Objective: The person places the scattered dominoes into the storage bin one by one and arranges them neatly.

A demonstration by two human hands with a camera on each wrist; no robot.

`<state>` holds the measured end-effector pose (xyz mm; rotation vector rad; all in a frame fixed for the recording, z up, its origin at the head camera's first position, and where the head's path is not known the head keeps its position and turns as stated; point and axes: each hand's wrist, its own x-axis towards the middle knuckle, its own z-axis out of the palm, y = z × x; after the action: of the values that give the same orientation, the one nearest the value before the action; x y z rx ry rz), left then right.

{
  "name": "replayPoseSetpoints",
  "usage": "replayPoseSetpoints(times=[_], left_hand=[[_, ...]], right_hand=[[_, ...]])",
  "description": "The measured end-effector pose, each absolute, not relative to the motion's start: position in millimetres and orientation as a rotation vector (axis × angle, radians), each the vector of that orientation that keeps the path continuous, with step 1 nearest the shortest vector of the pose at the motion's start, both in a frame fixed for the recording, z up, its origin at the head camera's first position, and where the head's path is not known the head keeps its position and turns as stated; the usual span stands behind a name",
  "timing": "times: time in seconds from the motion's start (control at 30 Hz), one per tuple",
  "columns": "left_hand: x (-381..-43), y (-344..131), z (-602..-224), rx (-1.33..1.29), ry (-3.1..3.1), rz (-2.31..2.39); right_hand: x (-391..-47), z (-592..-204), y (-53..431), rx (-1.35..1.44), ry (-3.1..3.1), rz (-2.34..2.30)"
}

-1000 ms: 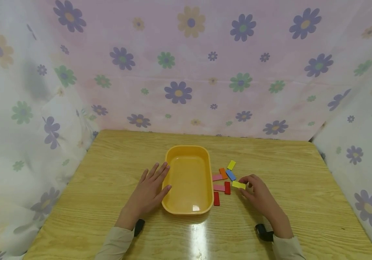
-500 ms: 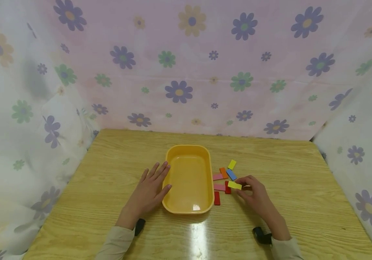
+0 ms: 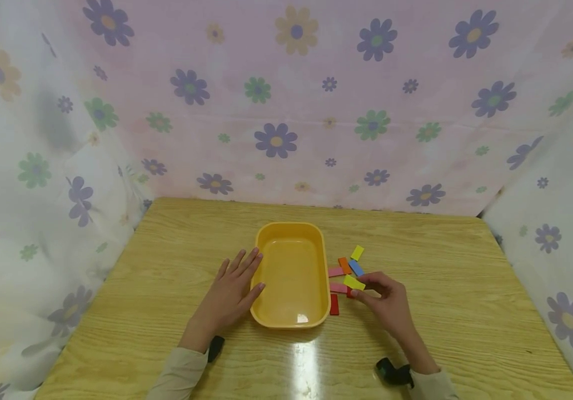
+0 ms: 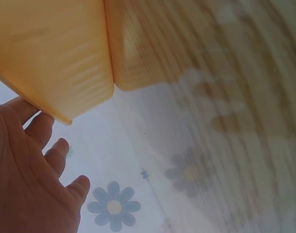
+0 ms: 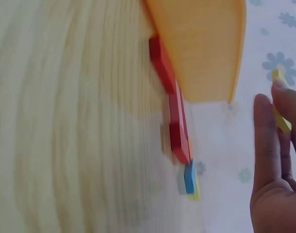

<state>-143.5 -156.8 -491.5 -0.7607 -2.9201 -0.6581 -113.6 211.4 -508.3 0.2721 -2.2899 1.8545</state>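
Note:
My right hand [image 3: 390,304] pinches a yellow block [image 3: 354,283], flat and oblong, between thumb and fingers. In the right wrist view that yellow block [image 5: 283,121] is held up off the table. Below it in the head view, a red block [image 3: 350,293] is partly covered by the block and thumb. An orange-yellow tub [image 3: 290,278] stands to the left, with no blocks seen inside. My left hand [image 3: 227,294] rests on the tub's left rim, fingers spread and fairly straight; the left wrist view shows its fingers [image 4: 55,156] at the rim.
Right of the tub lie two pink blocks [image 3: 337,271], an orange block [image 3: 344,265], a blue block [image 3: 355,268], another yellow block [image 3: 357,253] and a second red block [image 3: 334,304]. Flowered cloth [image 3: 276,100] hangs behind the wooden table [image 3: 466,278] and at both sides.
My right hand has moved left with the yellow block, from right of the red block to over it. The left hand and tub have stayed in place.

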Motion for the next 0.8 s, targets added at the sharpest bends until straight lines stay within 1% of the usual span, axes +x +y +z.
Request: replayPoseSetpoints(times=[0.37, 0.8], left_hand=[[-143, -156, -489, -0.762, -2.914, -0.651], [-143, -156, -489, -0.767, -2.915, -0.678]], right_hand=[[-107, -509, 198, 0.074, -2.027, 2.296], [-106, -515, 179, -0.039, -1.929, 2.411]])
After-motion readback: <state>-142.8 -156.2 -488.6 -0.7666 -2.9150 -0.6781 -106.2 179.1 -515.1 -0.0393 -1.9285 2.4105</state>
